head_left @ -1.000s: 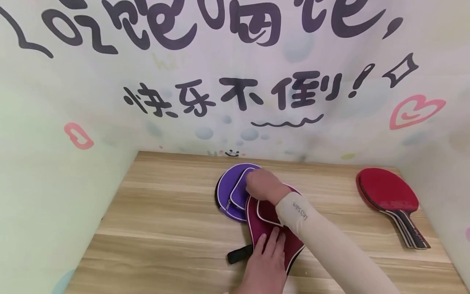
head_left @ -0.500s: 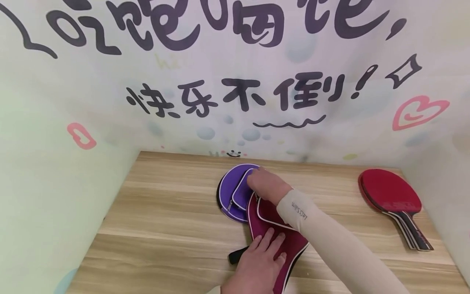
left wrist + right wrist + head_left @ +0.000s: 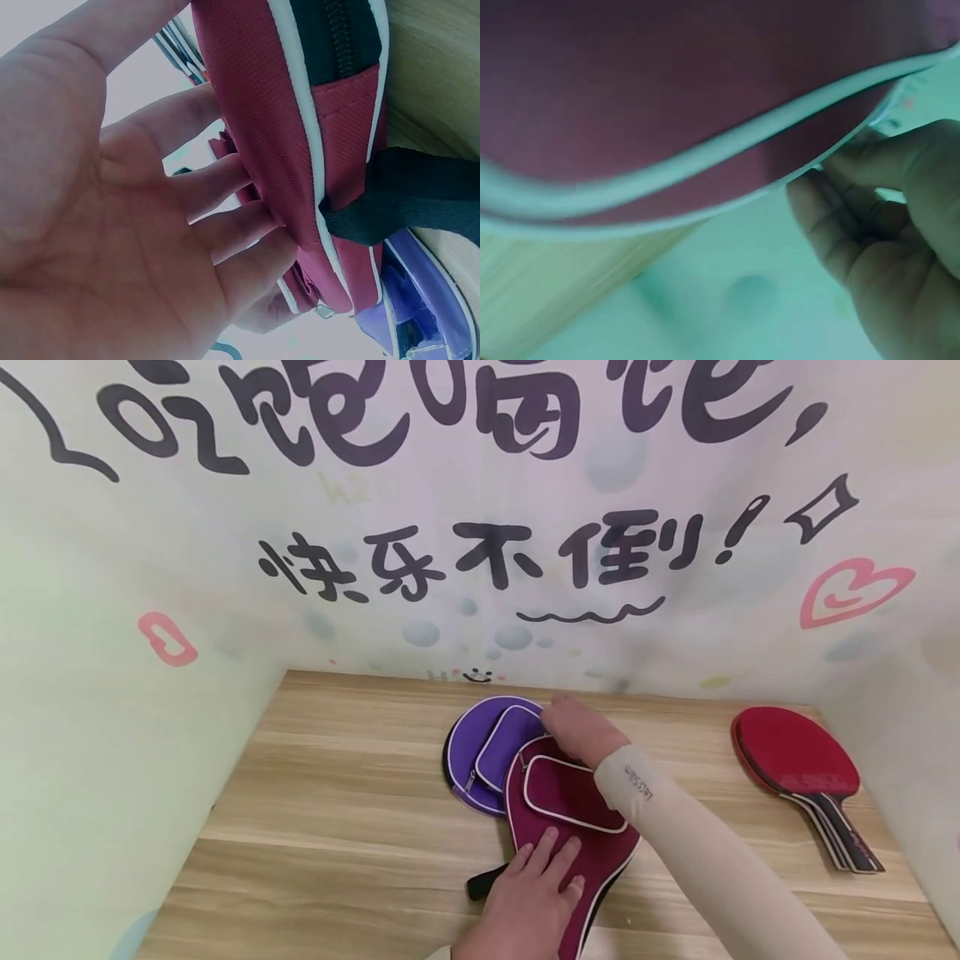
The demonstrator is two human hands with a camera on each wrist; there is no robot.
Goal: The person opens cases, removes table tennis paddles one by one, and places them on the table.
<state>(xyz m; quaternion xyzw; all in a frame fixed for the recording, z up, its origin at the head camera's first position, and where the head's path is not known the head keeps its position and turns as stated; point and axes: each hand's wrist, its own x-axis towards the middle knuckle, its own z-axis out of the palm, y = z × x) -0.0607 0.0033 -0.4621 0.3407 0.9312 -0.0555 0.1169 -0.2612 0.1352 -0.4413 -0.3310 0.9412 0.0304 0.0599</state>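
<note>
A maroon table tennis bat case [image 3: 573,793] with white piping and a front pocket lies on the wooden table, overlapping a purple case [image 3: 465,747]. My left hand [image 3: 525,902] rests on its lower part with the fingers spread and nearly straight; the left wrist view shows the palm beside its zipped side and black strap [image 3: 420,196]. At the far rim of the maroon case, my right hand [image 3: 583,729] has thumb and fingers curled together. In the right wrist view those fingertips [image 3: 810,191] pinch at the zipper edge; the pull itself is mostly hidden.
Two stacked red table tennis bats [image 3: 798,752] lie at the right, handles toward the front. The black strap end [image 3: 483,883] sticks out left of the maroon case. A printed backdrop [image 3: 480,635] stands along the table's back edge.
My right hand has moved right along the maroon case's far rim, uncovering more of its pocket and the purple case. My left hand shifted slightly earlier and now stays on the case.
</note>
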